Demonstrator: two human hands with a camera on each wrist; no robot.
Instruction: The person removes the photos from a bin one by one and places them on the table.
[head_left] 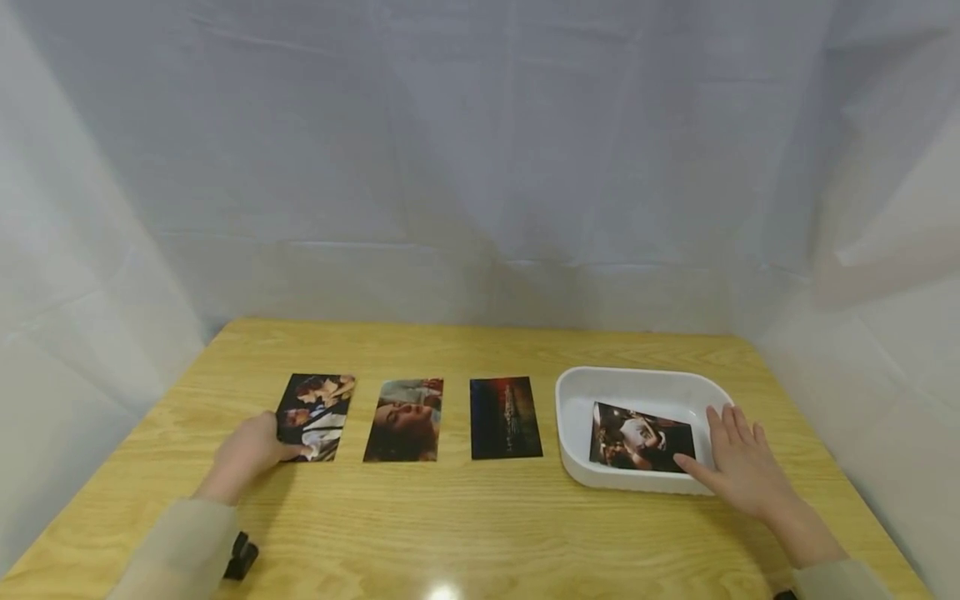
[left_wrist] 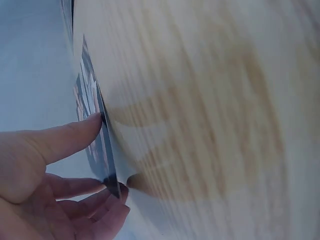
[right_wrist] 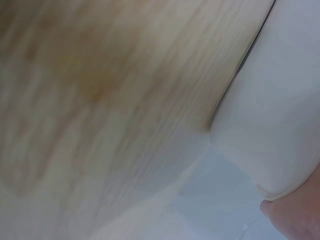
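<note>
White cloth backdrop behind light wooden table [head_left: 465,517]. Leftmost dark glossy photo print [head_left: 316,415] lies flat at table's left; left hand [head_left: 251,450] pinches its near edge, thumb on top, fingers curled under. Two more photo prints [head_left: 404,419] [head_left: 505,417] in a row w/ it, apart. White oval plastic tray [head_left: 576,408] at right holds fourth print [head_left: 641,438]; right hand [head_left: 742,462] rests on tray's rim, fingers straight, gripping nothing.

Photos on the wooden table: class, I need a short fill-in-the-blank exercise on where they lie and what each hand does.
1. Outside the white tray, ___ photos lie in a row.
2. The left hand pinches the ___ photo of the row.
3. One photo lies inside the ___.
4. The right hand rests on the tray's ___ rim.

Missing words: three; leftmost; tray; right
</note>
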